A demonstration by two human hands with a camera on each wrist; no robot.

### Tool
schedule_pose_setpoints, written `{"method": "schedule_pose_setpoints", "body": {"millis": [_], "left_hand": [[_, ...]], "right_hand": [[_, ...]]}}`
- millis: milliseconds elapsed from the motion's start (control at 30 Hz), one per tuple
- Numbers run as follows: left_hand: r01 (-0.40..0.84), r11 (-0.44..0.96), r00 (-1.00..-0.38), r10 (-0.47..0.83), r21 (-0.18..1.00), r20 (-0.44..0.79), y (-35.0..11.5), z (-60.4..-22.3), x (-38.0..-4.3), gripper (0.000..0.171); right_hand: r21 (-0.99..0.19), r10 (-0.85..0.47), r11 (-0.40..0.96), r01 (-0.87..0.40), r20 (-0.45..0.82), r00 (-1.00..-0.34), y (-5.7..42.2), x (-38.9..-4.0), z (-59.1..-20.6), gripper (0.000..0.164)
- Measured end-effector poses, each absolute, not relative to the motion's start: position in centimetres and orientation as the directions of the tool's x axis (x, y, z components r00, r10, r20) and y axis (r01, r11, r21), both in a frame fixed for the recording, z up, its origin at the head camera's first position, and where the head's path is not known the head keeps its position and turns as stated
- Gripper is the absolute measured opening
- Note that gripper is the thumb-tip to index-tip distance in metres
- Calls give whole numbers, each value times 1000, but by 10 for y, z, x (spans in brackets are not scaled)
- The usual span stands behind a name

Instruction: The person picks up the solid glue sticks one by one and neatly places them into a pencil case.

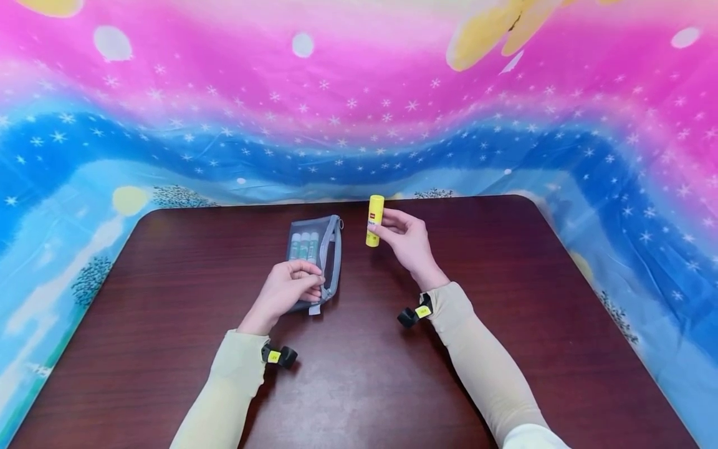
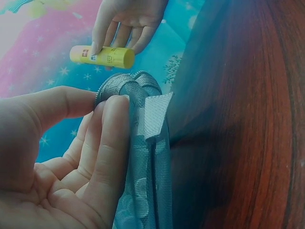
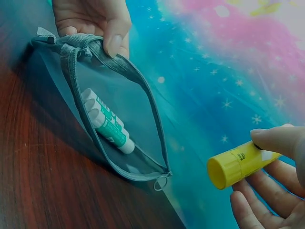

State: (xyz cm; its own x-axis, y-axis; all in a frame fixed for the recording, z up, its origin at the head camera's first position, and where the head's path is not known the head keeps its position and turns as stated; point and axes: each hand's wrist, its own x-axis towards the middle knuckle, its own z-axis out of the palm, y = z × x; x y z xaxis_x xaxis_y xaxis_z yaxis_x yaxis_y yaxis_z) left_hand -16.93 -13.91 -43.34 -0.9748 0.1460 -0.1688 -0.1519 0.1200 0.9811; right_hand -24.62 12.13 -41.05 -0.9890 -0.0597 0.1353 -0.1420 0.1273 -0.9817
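Note:
My left hand (image 1: 288, 287) pinches the near end of a grey mesh zipper pouch (image 2: 143, 191) between thumb and fingers. The pouch's zipped mouth gapes wide toward the right, its ring pull (image 3: 161, 182) at the far end. Inside lie several white-and-green glue sticks (image 3: 110, 125), side by side. To the right of the pouch, my right hand (image 1: 408, 243) holds a yellow glue stick (image 1: 374, 221) upright above the table, thumb on one side and fingers on the other. The yellow stick is apart from the pouch mouth.
A dark reddish wooden table (image 1: 348, 386) spreads under both hands. Behind and along its sides hangs a pink and blue curtain (image 1: 359, 125) with snowflakes. Each sleeve cuff carries a small black wrist camera (image 1: 287, 357).

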Motion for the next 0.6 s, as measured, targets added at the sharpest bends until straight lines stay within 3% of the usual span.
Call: {"method": "schedule_pose_setpoints", "body": {"millis": [600], "left_hand": [[-149,113,-975,151,982,-165,-140,-431,-168,17]], "right_hand": [[-991,-56,66,-120,116,-992,107,-244,-416,40]]}}
